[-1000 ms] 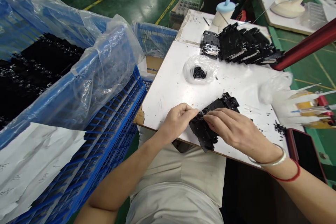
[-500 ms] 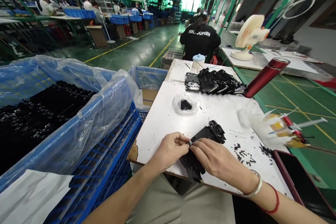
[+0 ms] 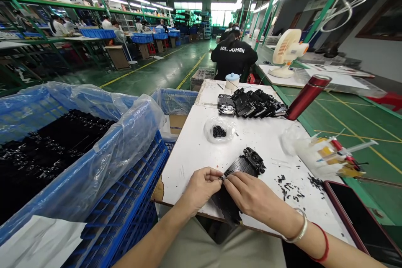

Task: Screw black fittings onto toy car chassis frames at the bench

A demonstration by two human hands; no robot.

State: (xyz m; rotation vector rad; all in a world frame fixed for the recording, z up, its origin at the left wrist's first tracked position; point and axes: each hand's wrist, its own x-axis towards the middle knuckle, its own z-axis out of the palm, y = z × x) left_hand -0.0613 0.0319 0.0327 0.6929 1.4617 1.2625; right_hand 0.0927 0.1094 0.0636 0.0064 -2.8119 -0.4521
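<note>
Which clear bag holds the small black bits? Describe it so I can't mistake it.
On the white table, look past the black plastic part held by the left hand and right hand. The small clear bag lies mid-table, before the row of black parts, with a dark clump inside.

The view has tilted up (hall and shelves now visible), while both hands stay pinching the black plastic part [image 3: 241,167].

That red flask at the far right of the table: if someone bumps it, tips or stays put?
The red flask looks tall and narrow and already appears tilted in this view, so a side knock would probably topple it. Its round body would likely roll on the flat white table once down. The surface looks smooth and glossy, so probably slippery to grab.
</note>
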